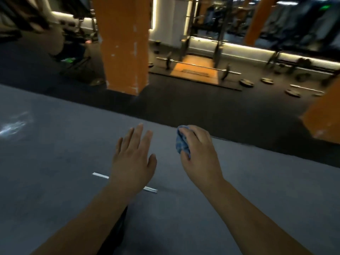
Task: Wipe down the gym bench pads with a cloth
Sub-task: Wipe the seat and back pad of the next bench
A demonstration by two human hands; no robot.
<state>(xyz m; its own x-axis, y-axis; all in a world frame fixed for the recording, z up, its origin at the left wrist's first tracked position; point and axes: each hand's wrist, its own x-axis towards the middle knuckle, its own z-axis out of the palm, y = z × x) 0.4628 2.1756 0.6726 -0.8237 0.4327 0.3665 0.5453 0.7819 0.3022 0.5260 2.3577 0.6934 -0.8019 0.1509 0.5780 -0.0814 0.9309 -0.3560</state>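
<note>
Blue cloth (pixel 182 142) bunched in curled right hand (pixel 199 153), ready for wiping; left hand (pixel 135 159) empty, fingers (pixel 137 132) spread, hovering over grey surface (pixel 55 162), no bench pad identifiable.

right hand (pixel 199 153) grips blue cloth (pixel 181 142); left hand (pixel 133 160) spread flat.

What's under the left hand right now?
The open left hand hovers over the grey surface; a white line runs beneath the wrist, partly covered. The blue cloth is bunched in the right hand.
</note>
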